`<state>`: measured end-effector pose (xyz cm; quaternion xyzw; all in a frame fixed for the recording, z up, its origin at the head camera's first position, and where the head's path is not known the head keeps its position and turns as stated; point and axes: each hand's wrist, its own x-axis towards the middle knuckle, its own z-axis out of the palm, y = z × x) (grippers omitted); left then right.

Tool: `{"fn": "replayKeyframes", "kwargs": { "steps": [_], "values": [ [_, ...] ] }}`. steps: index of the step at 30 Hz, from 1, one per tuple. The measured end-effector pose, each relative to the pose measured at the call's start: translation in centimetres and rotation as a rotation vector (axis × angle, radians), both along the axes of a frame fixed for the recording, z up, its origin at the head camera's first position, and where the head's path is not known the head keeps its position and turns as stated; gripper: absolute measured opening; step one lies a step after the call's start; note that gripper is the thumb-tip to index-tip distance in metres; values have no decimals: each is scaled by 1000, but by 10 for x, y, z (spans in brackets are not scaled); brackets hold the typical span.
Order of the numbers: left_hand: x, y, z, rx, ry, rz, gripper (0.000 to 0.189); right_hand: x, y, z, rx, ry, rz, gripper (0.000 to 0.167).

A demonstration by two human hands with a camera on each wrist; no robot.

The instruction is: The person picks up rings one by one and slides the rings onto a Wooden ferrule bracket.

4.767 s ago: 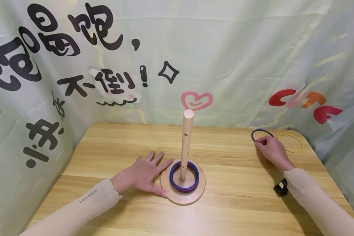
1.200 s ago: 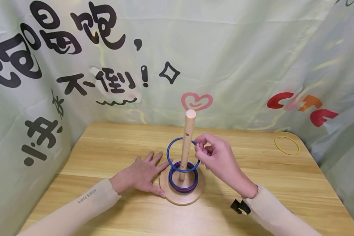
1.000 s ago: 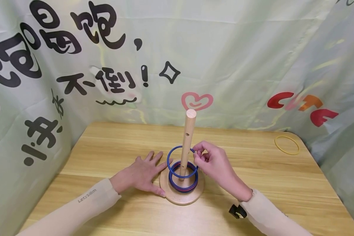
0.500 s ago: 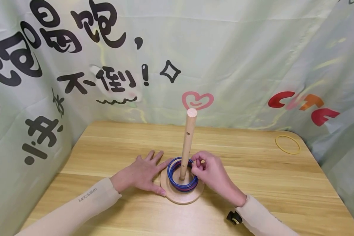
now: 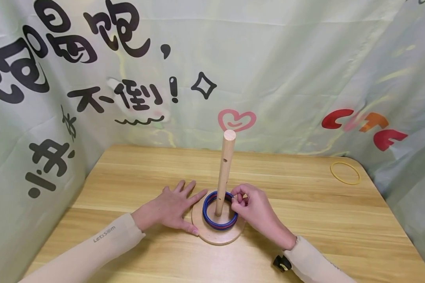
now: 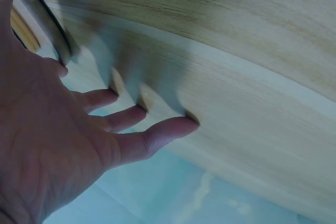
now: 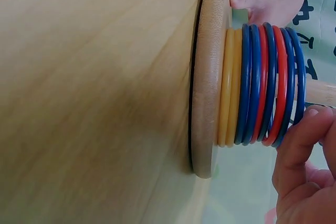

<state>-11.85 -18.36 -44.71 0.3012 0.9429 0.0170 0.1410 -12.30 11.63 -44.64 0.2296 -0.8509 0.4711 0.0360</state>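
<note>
A wooden peg (image 5: 225, 169) stands upright on a round wooden base (image 5: 219, 238). Around its foot is a stack of rings (image 7: 256, 77), yellow lowest, then blue and red mixed. The topmost blue ring (image 7: 303, 69) lies level on the stack, and my right hand (image 5: 256, 210) pinches its right side between thumb and fingers. On the tabletop to the left, my left hand (image 5: 171, 208) rests with fingers spread, its thumb and index fingertips right at the base's edge. The left wrist view shows those fingertips against the wood.
One yellow ring (image 5: 350, 184) lies flat near the back right corner of the wooden table (image 5: 145, 165). A printed fabric curtain (image 5: 287, 78) hangs behind and at both sides. A small black device (image 5: 282, 263) sits at the right wrist.
My right hand has brought the blue ring from the back right, around the peg and down onto the stack. The left hand has stayed in place beside the base.
</note>
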Motion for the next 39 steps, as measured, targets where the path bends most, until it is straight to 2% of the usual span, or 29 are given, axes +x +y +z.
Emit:
{"fn": "replayKeyframes", "kwargs": {
  "steps": [10,18,23,27,34,39],
  "values": [
    [-1,-1,0,10,-5,-3,123,1,4,-2,9,-58,-29,20],
    [0,-1,1,9,-2,0,123,3,9,0,-37,-116,-49,23],
    [0,-2,0,10,-8,-1,123,1,19,-1,-59,-71,-71,23],
    [0,-2,0,10,-6,-2,122,-3,32,-2,-85,-27,-103,18],
    [0,-2,0,16,-8,2,122,-9,68,-3,-161,-36,-140,14],
    [1,-1,0,18,-6,-2,122,-20,103,-6,-137,-6,-224,16]
  ]
}}
